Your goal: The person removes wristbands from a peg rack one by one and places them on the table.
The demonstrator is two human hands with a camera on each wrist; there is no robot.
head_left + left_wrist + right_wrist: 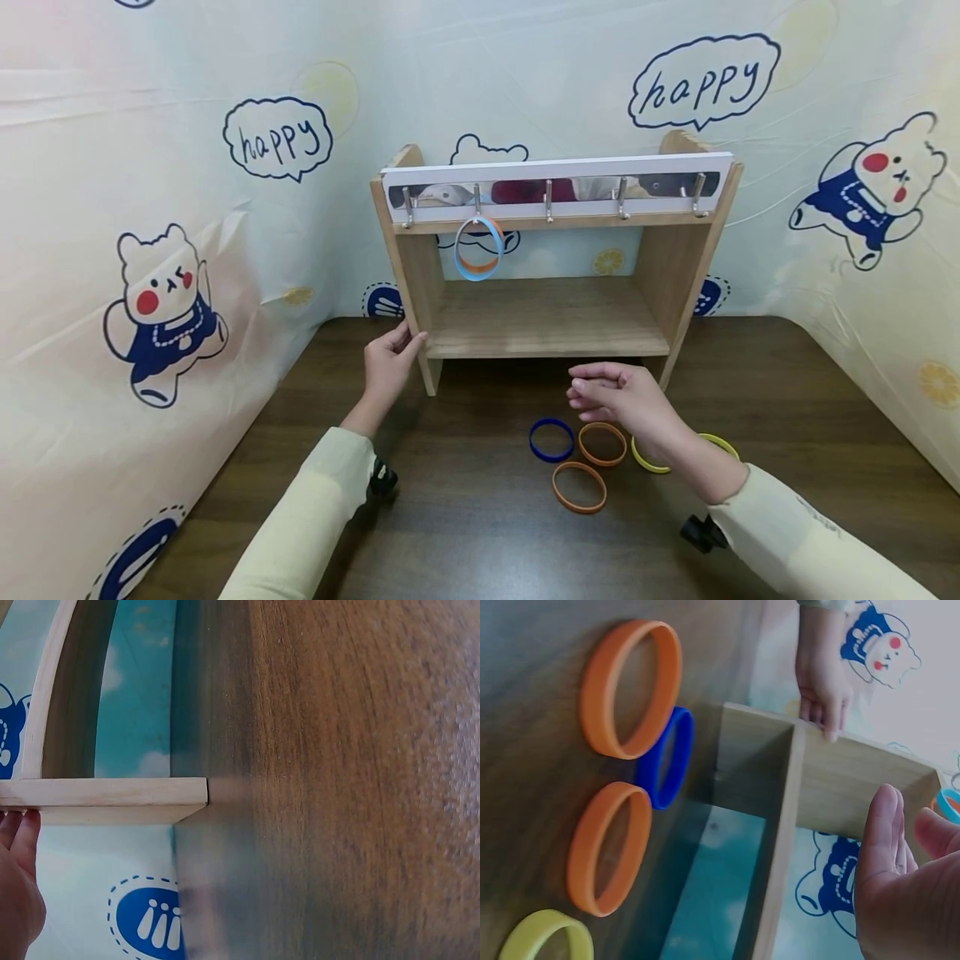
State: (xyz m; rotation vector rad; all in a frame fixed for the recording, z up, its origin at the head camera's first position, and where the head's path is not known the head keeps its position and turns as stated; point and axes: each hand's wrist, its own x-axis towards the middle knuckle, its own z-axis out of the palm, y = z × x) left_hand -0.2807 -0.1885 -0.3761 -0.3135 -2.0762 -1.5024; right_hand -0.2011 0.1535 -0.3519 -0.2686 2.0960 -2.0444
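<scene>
My left hand (390,358) grips the front edge of the wooden shelf's (540,312) left side panel, the thumb at the edge and fingers outside it. My right hand (618,393) hovers in front of the shelf, fingers loosely bent and nothing in them. Below it on the table lie a dark blue wristband (551,457), an orange wristband (602,460) and another orange wristband (580,506). Yellow wristbands (651,467) show on both sides of my right forearm, partly hidden by it. A light blue wristband (457,258) and an orange one (480,271) hang from the second hook from the left.
A white rail (555,167) with several metal hooks (548,200) spans the shelf's upper front. The dark wooden table (450,533) carries the shelf. A printed cloth (187,150) with bears and "happy" bubbles encloses the back and sides.
</scene>
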